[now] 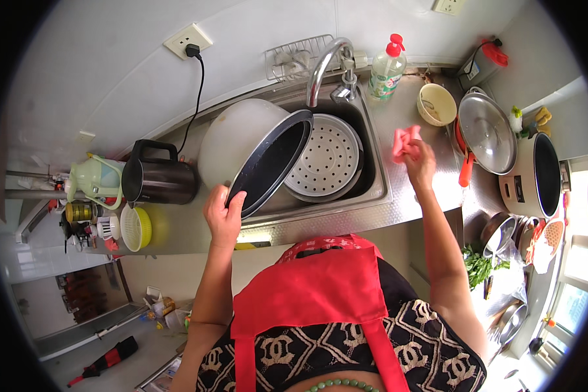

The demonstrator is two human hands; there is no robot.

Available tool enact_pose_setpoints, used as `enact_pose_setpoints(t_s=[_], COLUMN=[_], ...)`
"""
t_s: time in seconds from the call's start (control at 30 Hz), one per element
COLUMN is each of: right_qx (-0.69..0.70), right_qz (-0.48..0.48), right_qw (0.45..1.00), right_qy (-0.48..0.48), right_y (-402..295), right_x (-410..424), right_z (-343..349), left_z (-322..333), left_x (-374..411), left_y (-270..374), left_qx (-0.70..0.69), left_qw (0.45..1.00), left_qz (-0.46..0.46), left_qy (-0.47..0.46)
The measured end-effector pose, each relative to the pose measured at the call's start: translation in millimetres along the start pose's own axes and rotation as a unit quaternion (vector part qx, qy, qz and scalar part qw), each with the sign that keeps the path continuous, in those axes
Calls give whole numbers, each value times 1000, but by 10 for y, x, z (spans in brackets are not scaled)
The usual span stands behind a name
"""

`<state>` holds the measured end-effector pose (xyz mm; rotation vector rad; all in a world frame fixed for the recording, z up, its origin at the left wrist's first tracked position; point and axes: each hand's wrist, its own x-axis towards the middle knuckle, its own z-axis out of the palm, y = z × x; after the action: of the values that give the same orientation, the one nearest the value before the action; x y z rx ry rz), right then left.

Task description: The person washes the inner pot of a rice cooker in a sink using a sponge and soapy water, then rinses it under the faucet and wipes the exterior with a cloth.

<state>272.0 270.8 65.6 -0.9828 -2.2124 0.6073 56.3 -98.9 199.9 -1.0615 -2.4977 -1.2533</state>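
My left hand (225,210) grips the rim of a large pot (247,139), pale outside and dark inside. The pot is tilted on its side over the left part of the steel sink (372,147), its mouth facing down and to the right. In the sink lies a perforated metal steamer tray (326,156), partly hidden by the pot's rim. My right hand (420,164) pinches a crumpled pink cloth (404,142) above the steel counter right of the sink. The chrome faucet (329,59) arches over the basin; no water is seen running.
Behind the sink stand a wire rack (294,61) and a dish soap bottle (388,71). A cream bowl (436,105), a lidded pan with an orange handle (465,169) and a rice cooker pot (524,181) stand rightward. A dark electric kettle (161,176) and a yellow colander (138,228) are leftward.
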Motion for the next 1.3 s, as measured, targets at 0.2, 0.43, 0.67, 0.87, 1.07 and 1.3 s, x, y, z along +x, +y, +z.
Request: enact_pose_setpoints(t_s=[0.2,0.43,0.67,0.87,1.07,1.3], right_qx=[110,591,541,488,523,740], right_qz=[81,147,-57,-282,-154,177], right_qw=[991,734,700,651,690,530], right_qy=[4,-302,-464,-509,-477,-374], right_y=[83,-902,-1487,-1937,-1643,-978], right_x=[200,463,606,922,968,107], right_z=[255,183,38,-255,-50,869], left_z=[-38,-129,-189,-216,-400,-363], left_x=[17,28,-9,-24,-68,64], left_y=[198,392,503,483,381,556], left_qx=[23,-10,-52,-109,-312,-438], left_qw=[999,989,994,994,943,864], left_qz=[33,106,72,4,-118,-173], left_qy=[-31,-101,-68,-31,-22,179])
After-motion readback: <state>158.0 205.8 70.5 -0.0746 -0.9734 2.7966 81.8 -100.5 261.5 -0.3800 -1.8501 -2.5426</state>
